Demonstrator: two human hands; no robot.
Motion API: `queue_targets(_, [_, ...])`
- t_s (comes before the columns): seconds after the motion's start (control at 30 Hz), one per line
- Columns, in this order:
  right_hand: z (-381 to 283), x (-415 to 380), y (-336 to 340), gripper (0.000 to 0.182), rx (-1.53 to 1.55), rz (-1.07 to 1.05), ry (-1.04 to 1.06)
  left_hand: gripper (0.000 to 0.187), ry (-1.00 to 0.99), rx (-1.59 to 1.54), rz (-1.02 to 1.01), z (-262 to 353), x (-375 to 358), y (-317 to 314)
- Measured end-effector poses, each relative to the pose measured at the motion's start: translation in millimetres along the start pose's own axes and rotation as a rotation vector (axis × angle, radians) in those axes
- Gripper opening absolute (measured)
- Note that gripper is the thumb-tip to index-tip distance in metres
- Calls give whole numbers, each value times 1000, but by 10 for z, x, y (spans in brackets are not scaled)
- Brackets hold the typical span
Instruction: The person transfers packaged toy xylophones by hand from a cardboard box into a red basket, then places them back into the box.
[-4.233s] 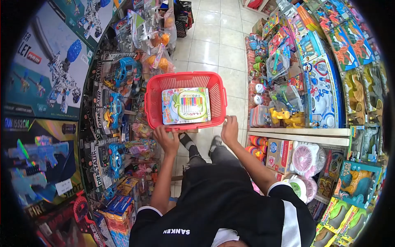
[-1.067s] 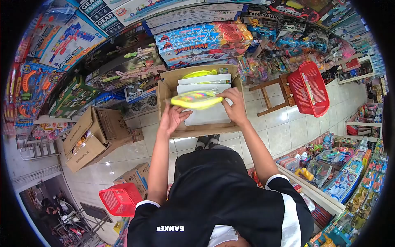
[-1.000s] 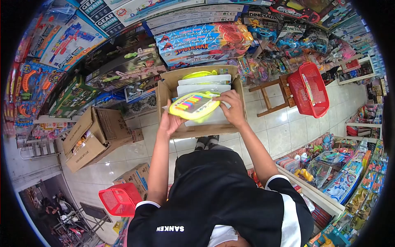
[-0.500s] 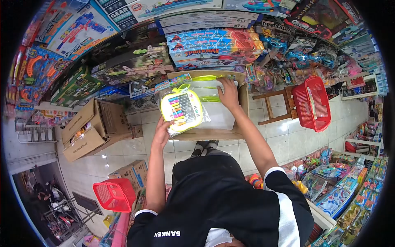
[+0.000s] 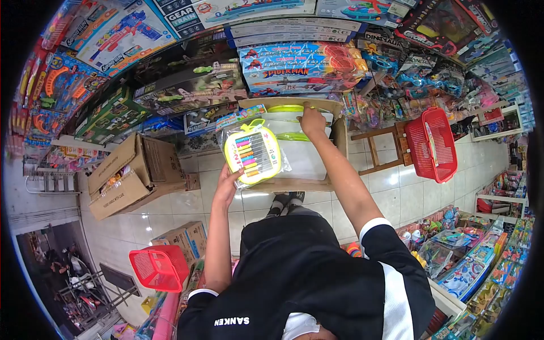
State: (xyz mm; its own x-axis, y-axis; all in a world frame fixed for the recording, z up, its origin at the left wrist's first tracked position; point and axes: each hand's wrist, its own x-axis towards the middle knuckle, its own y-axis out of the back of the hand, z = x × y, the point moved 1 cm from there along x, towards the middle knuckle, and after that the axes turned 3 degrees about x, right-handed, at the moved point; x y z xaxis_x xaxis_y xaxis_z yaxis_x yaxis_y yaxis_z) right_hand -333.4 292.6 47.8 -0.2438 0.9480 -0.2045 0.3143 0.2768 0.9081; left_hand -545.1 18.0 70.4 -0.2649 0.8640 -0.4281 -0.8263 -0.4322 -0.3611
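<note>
The left hand (image 5: 227,184) is closed on the lower left edge of 1 bagged toy (image 5: 253,153), thumb on its front; the toy has a yellow-green apple-shaped frame and rows of coloured beads, and is tilted over the left part of an open cardboard box (image 5: 338,136). The right hand (image 5: 312,122) reaches into the box with fingers bent at the packs (image 5: 283,109) near the far wall; whether it grips 1, I cannot tell. Right of the box are a wooden stool (image 5: 375,148) and a red basket (image 5: 433,148); left is another carton (image 5: 129,180).
</note>
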Motion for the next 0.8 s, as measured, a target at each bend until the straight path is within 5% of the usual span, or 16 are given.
queue_targets(0.07, [76, 7, -40, 41, -51, 24, -24, 52, -5, 6, -10, -12, -3, 19])
queue_targets(0.13, [149, -5, -99, 34, -146, 326, 168, 53, 10, -10, -14, -20, 1, 41])
queue_targets(0.23, [185, -66, -87, 29, -276, 472, 329, 53, -5, -12, -33, -39, 15, 69])
queue_targets(0.33, [254, -19, -105, 28, -85, 249, 264, 53, -13, -14, -63, -55, 22, 119])
queue_targets(0.53, [81, -254, 115, 22, -95, 186, 241, 52, 2, -39, -82, -78, 26, 177])
queue_targets(0.77, [249, -261, -54, 24, -104, 163, 111, 52, 27, -19, -105, -70, 33, 248])
queue_targets(0.8, [222, -412, 45, 20, -42, 324, 183, 52, 24, -30, -102, -60, 35, 267])
